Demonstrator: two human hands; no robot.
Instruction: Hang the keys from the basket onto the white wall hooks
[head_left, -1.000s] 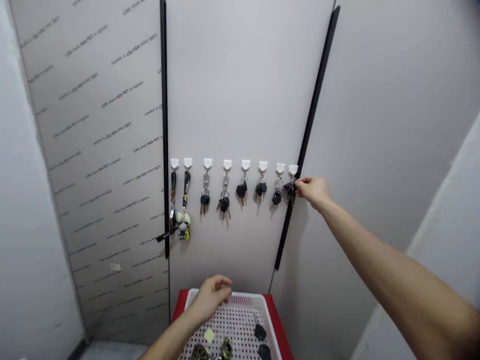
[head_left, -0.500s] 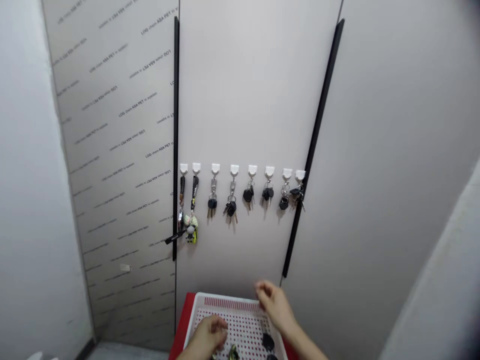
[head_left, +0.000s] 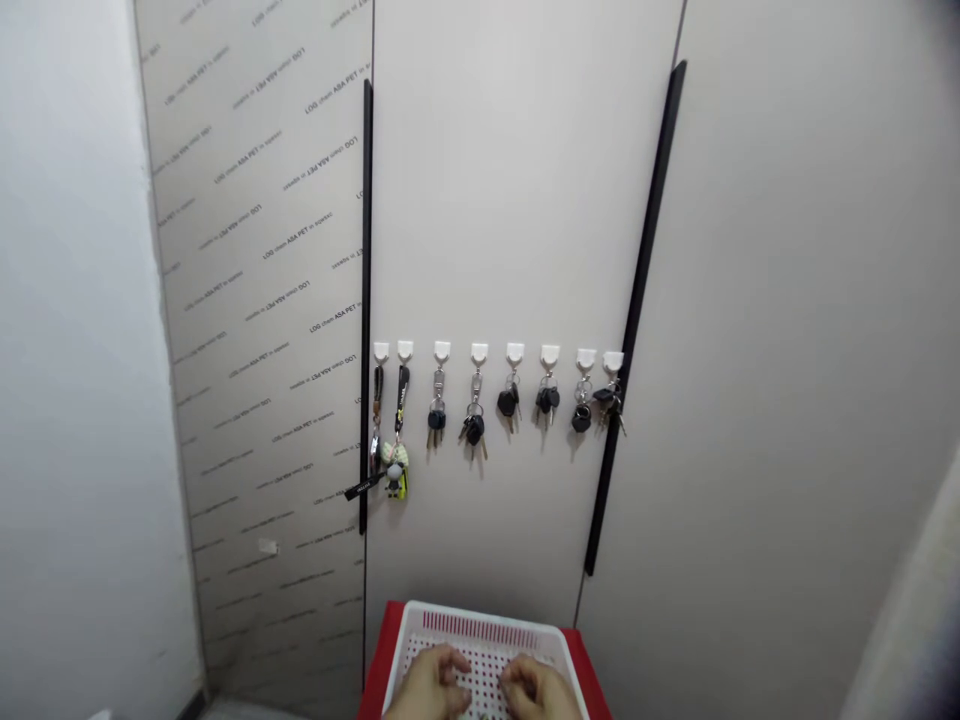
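My left hand is over the left part of a white perforated plastic basket, its fingers loosely curled with a gap between thumb and fingertips. Facing it across the basket, my right hand has its fingers bent, thumb and forefinger a little apart. No held thing shows in either hand. Between them, at the bottom edge of the picture, a small greenish piece is barely visible. My hands and the picture's edge hide most of the basket's contents.
Several white hooks run across the pale door panel ahead. Bunches of keys hang from them, with a doll keychain near the left end. Long black handles flank the panel. Something red supports the basket.
My right hand has come down and left from the basket's right rim to over its inside, facing my left hand. The camera view has shifted slightly; the hanging keys remain on their hooks.
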